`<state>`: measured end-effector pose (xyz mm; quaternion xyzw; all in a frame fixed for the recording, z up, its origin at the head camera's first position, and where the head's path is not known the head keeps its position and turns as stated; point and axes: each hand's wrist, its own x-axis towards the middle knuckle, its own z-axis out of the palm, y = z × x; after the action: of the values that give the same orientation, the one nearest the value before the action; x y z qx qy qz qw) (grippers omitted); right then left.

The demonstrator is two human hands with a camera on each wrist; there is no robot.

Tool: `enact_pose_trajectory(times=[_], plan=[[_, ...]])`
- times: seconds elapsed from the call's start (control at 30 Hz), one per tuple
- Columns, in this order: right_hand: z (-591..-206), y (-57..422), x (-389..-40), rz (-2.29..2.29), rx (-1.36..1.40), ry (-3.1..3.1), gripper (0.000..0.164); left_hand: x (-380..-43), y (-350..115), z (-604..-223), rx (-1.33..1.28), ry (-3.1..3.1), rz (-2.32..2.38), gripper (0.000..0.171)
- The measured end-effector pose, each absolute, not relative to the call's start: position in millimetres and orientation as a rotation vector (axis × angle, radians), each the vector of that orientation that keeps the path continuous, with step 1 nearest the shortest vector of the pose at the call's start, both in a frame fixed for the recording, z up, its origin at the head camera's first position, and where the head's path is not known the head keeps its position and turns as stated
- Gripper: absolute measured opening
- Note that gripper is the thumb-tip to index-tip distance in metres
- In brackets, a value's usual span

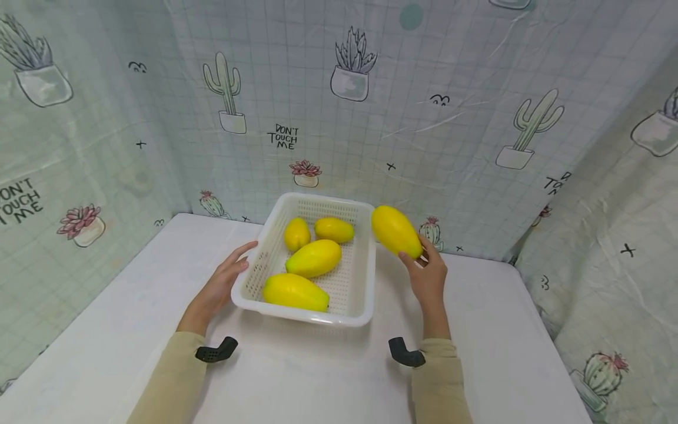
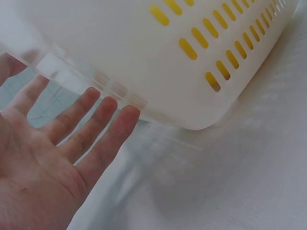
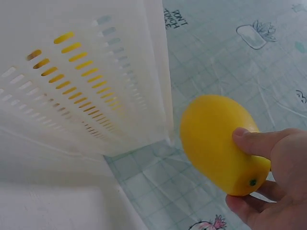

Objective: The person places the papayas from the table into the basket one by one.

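A white plastic basket (image 1: 365,306) with slotted walls stands in the middle of the table and holds several yellow papayas (image 1: 313,259). My right hand (image 1: 430,275) grips another papaya (image 1: 396,231) by its narrow end, just outside the basket's right rim. In the right wrist view the thumb lies on top of this papaya (image 3: 216,139) and the other fingers are beneath, partly hidden. At the basket's left side is my left hand (image 1: 225,281), its fingers straight and spread. In the left wrist view its fingertips (image 2: 128,115) are right at the basket wall (image 2: 115,52).
A white table (image 1: 318,377) lies under the basket. Cloth printed with cacti (image 1: 225,88) hangs behind it and on both sides, close to the table's back edge. Each wrist carries a black camera mount (image 1: 217,351), near the beige sleeves (image 1: 172,377).
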<state>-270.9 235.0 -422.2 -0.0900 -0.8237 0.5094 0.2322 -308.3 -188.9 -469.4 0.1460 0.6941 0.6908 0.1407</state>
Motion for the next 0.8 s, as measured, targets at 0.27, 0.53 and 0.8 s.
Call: enact_pose_trajectory(times=[0.27, 0.53, 0.8], plan=[[-419, 231, -273, 1.338, -0.16, -2.26, 0.061, -313, -188, -471, 0.46, 2.029, 1.989, 0.049], [-422, 227, -271, 1.363, -0.12, -2.237, 0.061, -314, -190, -474, 0.445, 1.978, 2.015, 0.047], [-421, 221, -271, 1.366, -0.074, -2.219, 0.059, -312, -190, -476, 0.438, 1.989, 2.015, 0.047]])
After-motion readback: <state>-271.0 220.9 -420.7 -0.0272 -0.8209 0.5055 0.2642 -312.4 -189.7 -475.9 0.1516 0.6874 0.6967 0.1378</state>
